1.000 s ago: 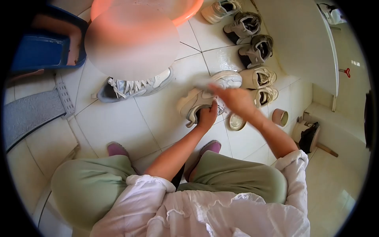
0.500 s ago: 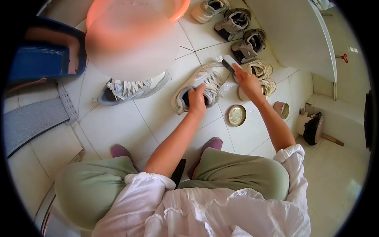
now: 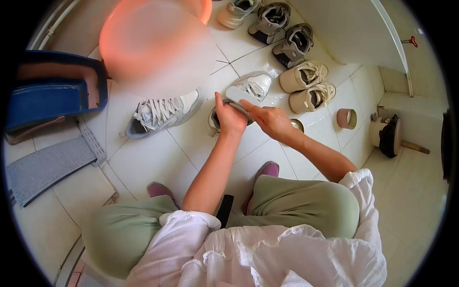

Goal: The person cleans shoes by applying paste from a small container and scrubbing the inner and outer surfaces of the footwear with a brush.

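A white and grey shoe (image 3: 259,85) rests on the floor in front of me, partly covered by my hands. My left hand (image 3: 232,118) is at its opening, thumb stretched up and the other fingers hidden at what looks like the shoe's tongue. My right hand (image 3: 272,122) is closed round a pale-backed brush (image 3: 235,94), index finger extended along it. The brush lies over the tongue area, beside my left fingers. To the left sits a second white and grey shoe (image 3: 165,114) with loose white laces.
An orange basin (image 3: 205,12) and a blue tub (image 3: 98,81) stand at the upper left. Several other shoes, including a beige shoe (image 3: 306,98), line the right side. Beyond them are a round tin (image 3: 346,118) and a pot (image 3: 380,131). A grey stool (image 3: 52,165) is at left.
The brush and my right hand have moved from beyond the toe back to the shoe's opening. My left hand has turned, with its thumb now raised. The view has shifted.
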### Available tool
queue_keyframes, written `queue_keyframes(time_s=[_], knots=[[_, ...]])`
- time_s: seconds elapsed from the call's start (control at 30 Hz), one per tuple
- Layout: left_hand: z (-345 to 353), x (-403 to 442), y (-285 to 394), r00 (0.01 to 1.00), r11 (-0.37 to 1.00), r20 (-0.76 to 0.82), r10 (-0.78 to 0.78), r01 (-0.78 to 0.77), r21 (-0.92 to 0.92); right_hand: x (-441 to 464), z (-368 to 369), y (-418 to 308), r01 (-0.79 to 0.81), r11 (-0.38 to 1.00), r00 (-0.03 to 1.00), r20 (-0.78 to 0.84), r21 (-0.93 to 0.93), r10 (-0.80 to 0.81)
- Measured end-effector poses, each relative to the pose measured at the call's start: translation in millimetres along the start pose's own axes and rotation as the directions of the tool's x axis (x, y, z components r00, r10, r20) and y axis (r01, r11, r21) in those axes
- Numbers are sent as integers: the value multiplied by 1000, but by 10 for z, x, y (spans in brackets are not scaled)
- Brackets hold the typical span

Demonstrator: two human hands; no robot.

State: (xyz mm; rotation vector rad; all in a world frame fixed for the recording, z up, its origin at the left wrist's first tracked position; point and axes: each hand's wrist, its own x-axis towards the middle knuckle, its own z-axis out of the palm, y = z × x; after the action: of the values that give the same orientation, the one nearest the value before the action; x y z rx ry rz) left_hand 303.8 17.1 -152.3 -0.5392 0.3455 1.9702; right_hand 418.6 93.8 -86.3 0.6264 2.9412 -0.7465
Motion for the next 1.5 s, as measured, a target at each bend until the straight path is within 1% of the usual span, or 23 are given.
queue_keyframes(time_s=[0.07, 0.1, 0.2, 0.27, 0.3, 0.33, 0.4, 0.47, 0.57, 0.63, 0.67, 0.73, 0.8, 0.87, 0.93, 1.0, 1.03, 1.1, 1.23, 1.27, 1.33, 1.4, 1.5], knots=[[-13, -32, -12, 1000, 1000, -8, 0, 0, 14, -26, 46, 279, -16, 1000, 999, -29, -9, 16], [-23, 3, -13, 999, 999, 35, -27, 29, -35, 50, -79, 314, -193, 960, 979, 27, -203, 202], [25, 23, -10, 996, 996, 78, -44, 50, -78, 114, -258, 394, -248, 965, 967, -70, -80, 243], [67, 17, -24, 995, 994, 93, -42, 51, -92, 99, -168, 257, -147, 973, 988, -28, 177, 154], [124, -61, -20, 995, 997, 70, -70, 73, -40, 146, -89, 134, 122, 972, 980, -177, 199, -87], [147, -51, -7, 995, 997, 72, -73, 75, -30, 89, -95, 60, -57, 980, 998, -2, 189, 58], [158, -79, 29, 984, 976, 102, -148, 128, 176, 175, -121, 67, -217, 954, 976, 52, 207, 211], [176, -99, 85, 970, 970, 106, -220, 205, 133, 239, 19, 77, -242, 951, 969, -3, 191, 248], [182, -90, 215, 969, 902, 79, -234, 186, 390, 359, -1, 107, -299, 923, 950, -22, 241, 313], [325, -136, 485, 916, 615, -87, -392, 331, 716, 477, -10, 246, -288, 856, 941, -41, 430, 337], [404, -157, 608, 916, 610, -87, -391, 329, 721, 519, -8, 375, -233, 803, 952, -41, 549, 304], [545, -180, 845, 955, 460, -25, -296, 165, 872, 589, -341, 341, -290, 793, 955, 109, 535, 276], [368, -3, 1054, 984, 509, 42, -174, 54, 859, 657, -388, 519, -253, 660, 966, 150, 707, 210], [201, 139, 1149, 993, 497, -25, 115, -36, 867, 686, -552, 440, -205, 544, 976, 129, 814, 175], [53, 161, 1092, 995, 523, -96, 35, 64, 850, 691, -787, 302, -303, 351, 944, 229, 886, 237], [44, 49, 809, 914, 604, -344, -215, 402, 689, 730, -780, 401, -262, 316, 963, 224, 912, 152], [17, 2, 686, 914, 601, -344, -217, 403, 690, 747, -825, 371, -244, 288, 969, 219, 926, 115], [-31, -88, 440, 880, 809, 92, -466, 381, 448, 777, -828, 356, -218, 242, 976, 204, 945, 80], [261, -268, 217, 942, 938, 234, -240, 164, 305, 812, -836, 233, -286, 137, 948, 260, 948, 182], [216, -231, 251, 942, 939, 237, -239, 162, 304, 779, -842, 208, -285, 139, 949, 259, 948, 181], [153, -131, 334, 917, 949, 321, -238, 149, 278, 694, -888, 153, -315, 497, 900, 88, 809, 427], [129, -83, 383, 920, 947, 327, -214, 113, 301, 444, -1089, 205, -294, 673, 909, -19, 679, 416], [148, -87, 448, 948, 969, 258, -187, 134, 209, 43, -1649, -76, -372, 692, 911, 99, 619, 400]])
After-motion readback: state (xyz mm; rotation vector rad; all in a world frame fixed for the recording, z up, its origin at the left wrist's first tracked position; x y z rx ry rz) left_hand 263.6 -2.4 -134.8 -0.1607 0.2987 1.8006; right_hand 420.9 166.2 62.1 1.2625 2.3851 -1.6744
